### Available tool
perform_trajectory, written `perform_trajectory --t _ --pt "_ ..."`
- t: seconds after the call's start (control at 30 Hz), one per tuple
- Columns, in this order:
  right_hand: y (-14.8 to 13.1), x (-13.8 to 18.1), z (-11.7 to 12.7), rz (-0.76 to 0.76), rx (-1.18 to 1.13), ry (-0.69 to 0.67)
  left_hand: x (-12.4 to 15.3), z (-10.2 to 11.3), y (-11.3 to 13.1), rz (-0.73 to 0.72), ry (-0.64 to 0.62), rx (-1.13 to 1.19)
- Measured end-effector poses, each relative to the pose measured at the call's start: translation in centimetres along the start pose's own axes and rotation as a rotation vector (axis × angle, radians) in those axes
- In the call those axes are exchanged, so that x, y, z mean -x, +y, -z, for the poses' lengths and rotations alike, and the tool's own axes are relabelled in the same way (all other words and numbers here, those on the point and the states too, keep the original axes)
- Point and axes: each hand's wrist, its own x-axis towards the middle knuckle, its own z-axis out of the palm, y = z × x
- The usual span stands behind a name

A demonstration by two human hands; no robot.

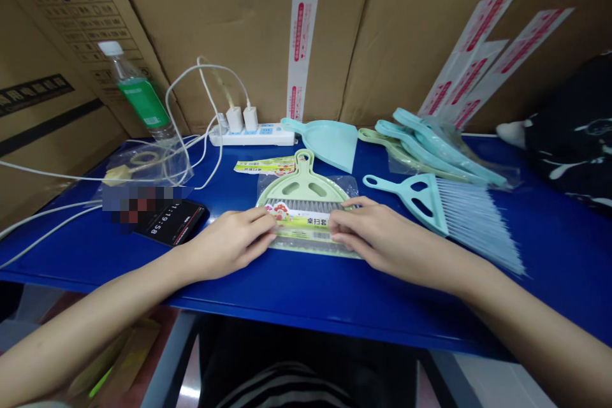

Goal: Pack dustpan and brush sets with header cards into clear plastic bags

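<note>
Green plastic dustpan, flat fan shape with loop handle at 12 o'clock, sits in glossy clear bag on smooth blue table, centre. Your left hand at 9 o'clock, fingers curled, pinching printed paper label. Your right hand at 3 o'clock, fingers half bent, pressing same label. Blue bristled brush lies beyond right hand.
</note>
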Motion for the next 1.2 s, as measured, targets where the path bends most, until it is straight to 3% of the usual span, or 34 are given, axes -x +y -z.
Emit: perform_trajectory --t 0.57,1.2 --pt "0.39 0.43 0.08 -0.067 -0.232 -0.002 -0.06 0.68 -0.08 0.027 -0.112 0.235" --pt "0.1 0.24 -0.34 0.013 -0.25 -0.018 0.1 0.72 -0.26 -0.021 -0.102 0.218"
